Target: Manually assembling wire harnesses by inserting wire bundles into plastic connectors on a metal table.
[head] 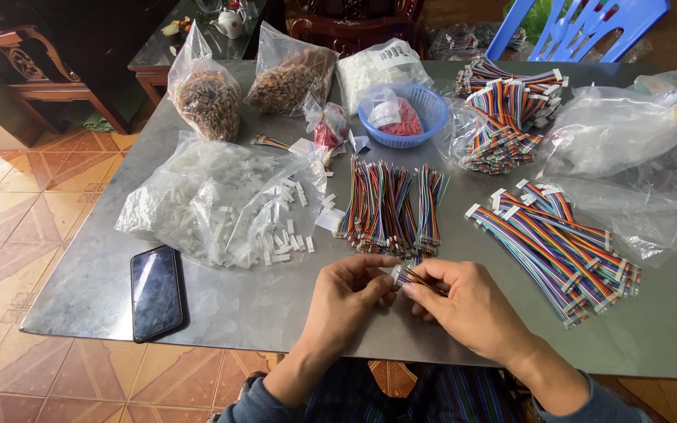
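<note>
My left hand (350, 294) and my right hand (464, 301) meet over the near edge of the grey metal table (229, 313). Together they pinch a short bundle of multicoloured wires with a small white connector (401, 274) at its left end. The left fingertips hold the connector; the right fingers grip the wires. Just beyond lies a row of loose coloured wire bundles (389, 207). To the right sits a pile of rainbow ribbon cables with white connectors (558, 243).
A clear bag of white plastic connectors (213, 200) spills at the left, with a black phone (156, 292) nearer. A blue basket (403, 115), bags of brown parts (207, 98), more ribbon cables (507, 113) and empty clear bags (628, 149) fill the back. A blue chair (581, 27) stands behind.
</note>
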